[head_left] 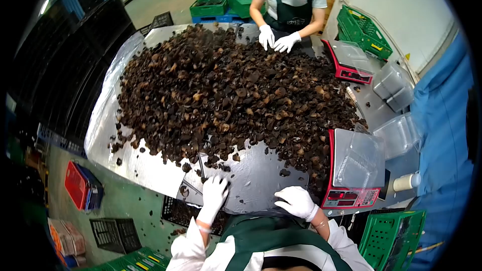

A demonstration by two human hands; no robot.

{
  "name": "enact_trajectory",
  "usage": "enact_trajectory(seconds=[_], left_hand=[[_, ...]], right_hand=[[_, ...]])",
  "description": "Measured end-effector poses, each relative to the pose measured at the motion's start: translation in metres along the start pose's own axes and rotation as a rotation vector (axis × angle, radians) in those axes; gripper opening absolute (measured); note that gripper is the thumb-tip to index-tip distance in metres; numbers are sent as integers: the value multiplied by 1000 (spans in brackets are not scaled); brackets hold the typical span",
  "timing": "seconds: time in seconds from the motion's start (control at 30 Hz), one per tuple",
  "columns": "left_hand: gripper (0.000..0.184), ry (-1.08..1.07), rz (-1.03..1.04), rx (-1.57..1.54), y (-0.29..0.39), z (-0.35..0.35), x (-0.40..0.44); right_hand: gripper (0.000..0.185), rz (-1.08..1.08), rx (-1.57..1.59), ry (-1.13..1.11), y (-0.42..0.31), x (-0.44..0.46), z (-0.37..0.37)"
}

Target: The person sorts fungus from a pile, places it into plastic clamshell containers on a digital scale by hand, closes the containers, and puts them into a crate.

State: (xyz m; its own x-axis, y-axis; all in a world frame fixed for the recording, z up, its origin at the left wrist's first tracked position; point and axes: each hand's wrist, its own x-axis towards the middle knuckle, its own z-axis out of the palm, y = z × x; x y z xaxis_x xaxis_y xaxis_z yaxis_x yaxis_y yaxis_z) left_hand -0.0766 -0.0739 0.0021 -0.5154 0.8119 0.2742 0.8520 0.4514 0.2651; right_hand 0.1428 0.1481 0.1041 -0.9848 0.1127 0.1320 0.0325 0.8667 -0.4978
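Note:
A large heap of dark brown wood ear mushrooms covers most of the metal-topped table. My left hand, in a white glove, rests at the near edge below the heap, fingers stretched forward. Small dark bits show beside its fingertips; I cannot make out a piece in its grip. To the right, my gloved right hand hovers over or touches the bare metal, its fingers loosely bent and the thumb apart, holding nothing visible. A clear plastic box sits on the red scale just right of that hand.
Across the table a co-worker's white-gloved hands touch the heap's far side. A second red scale and stacked clear boxes line the right. A black crate with mushrooms stands below the near edge. Green crates are at lower right.

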Motion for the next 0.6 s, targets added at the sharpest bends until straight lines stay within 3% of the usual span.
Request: enact_trajectory(seconds=[0.03, 0.17, 0.23, 0.3, 0.4, 0.43, 0.47, 0.5, 0.57, 0.6], left_hand=[[34, -68, -59, 12, -7, -5, -20], [33, 4, -172, 33, -23, -43, -81], [39, -94, -259, 90, -30, -68, -93], [43, -14, -325, 58, -40, -82, -83], [44, 121, -422, -138, -43, -99, -13], [42, 253, -349, -175, -48, -91, 13], [41, 282, -305, -40, -48, -89, 44], [41, 176, -353, -6, -36, -107, 80], [48, 314, -208, -145, -62, -63, 132], [51, 333, -166, -178, -68, -50, 164]], right_hand=[[28, 5, -8, -21, -1, 4, 7], [28, 17, -72, -96, 3, 14, 16], [27, 45, -49, -45, 9, 23, 5], [27, 109, -29, 31, 21, 37, -11], [29, 211, 52, 247, 41, 67, -45], [33, 238, 123, 333, 52, 81, -54], [42, 354, 255, 396, 62, 96, -63], [52, 471, 391, 457, 72, 111, -70], [74, 624, 651, 583, 105, 143, -72], [80, 559, 485, 603, 129, 157, -66]])
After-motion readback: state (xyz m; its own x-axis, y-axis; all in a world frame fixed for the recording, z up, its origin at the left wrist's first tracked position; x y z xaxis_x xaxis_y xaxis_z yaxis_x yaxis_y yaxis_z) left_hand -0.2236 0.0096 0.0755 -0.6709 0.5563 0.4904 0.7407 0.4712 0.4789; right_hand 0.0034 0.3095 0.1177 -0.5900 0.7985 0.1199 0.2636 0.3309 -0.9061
